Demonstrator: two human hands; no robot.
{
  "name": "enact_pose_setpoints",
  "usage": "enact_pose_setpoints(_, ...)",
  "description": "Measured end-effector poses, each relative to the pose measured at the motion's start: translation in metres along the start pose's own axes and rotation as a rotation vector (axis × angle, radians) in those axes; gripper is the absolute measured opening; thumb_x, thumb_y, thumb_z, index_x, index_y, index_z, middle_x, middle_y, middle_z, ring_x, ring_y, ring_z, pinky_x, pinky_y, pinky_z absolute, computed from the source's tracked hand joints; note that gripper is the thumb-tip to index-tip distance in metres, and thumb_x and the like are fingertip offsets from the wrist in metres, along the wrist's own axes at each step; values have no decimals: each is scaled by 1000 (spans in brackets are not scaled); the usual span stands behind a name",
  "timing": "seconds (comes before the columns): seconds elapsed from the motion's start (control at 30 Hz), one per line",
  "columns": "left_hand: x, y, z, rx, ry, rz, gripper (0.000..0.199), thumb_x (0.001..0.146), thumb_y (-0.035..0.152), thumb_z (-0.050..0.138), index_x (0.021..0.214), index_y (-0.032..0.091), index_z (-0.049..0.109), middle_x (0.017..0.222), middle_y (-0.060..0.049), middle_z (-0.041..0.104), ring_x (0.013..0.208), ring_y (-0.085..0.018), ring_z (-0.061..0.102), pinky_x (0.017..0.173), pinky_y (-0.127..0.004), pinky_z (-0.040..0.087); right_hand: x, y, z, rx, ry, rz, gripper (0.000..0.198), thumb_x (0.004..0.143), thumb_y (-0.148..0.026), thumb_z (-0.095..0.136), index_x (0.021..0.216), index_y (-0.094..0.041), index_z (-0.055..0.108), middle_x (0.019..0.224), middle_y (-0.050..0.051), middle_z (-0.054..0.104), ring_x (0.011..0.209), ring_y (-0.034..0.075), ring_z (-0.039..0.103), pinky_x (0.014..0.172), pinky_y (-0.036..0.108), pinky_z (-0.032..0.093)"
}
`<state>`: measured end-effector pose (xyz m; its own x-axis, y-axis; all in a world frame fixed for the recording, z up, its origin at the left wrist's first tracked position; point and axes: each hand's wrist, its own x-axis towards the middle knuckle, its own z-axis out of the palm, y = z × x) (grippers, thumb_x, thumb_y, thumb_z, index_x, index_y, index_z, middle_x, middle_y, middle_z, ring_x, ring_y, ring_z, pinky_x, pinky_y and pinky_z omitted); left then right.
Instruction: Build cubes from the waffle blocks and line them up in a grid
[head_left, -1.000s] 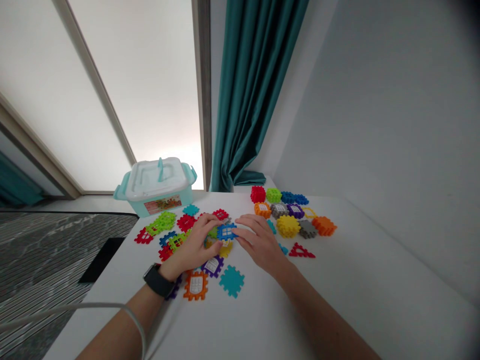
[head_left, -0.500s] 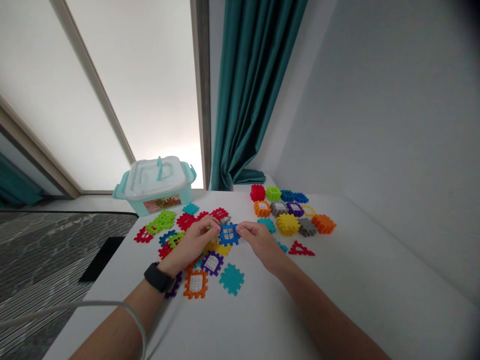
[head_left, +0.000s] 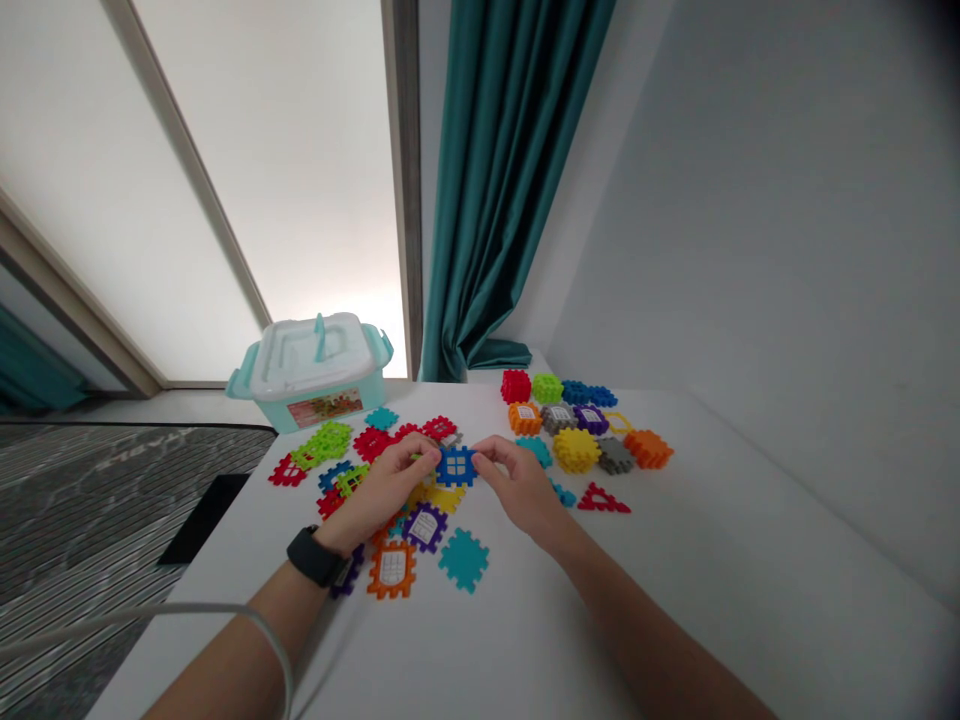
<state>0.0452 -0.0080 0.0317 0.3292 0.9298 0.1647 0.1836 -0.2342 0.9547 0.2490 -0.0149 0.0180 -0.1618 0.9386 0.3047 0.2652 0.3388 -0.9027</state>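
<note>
A blue building tile with a four-pane window (head_left: 457, 466) is pinched at its two sides between my hands, above the loose pieces. My left hand (head_left: 397, 478) grips its left edge, and a dark watch (head_left: 315, 556) sits on that wrist. On the opposite edge, the fingers and thumb of my right hand (head_left: 525, 488) are closed. Below the tile lie a purple tile (head_left: 425, 527), yellow tiles (head_left: 444, 497), an orange tile (head_left: 392, 568) and a turquoise tile (head_left: 464, 559). My left hand hides part of the pile.
Sorted stacks stand at the back right, among them a yellow stack (head_left: 576, 451), an orange stack (head_left: 649, 449) and a red stack (head_left: 515, 386). A red triangle (head_left: 603, 498) lies in front. The lidded turquoise box (head_left: 315, 372) is at the back left. A pale cable (head_left: 225, 607) crosses the lower left.
The blue tile has turned slightly and sits more level. My right hand's fingers have shifted a little around its right edge. The pieces on the table look the same.
</note>
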Motion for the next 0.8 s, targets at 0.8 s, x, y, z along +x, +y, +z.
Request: enact_pose_setpoints(0.8, -1, -24, -12, 724, 176, 600, 39, 85, 36, 74, 118, 20, 61, 121, -13, 58, 110, -29, 58, 93, -45, 51, -7, 6, -5, -514, -25, -485, 37, 91, -24, 62, 127, -25, 53, 133, 13, 59, 125, 28, 55, 105, 50, 46)
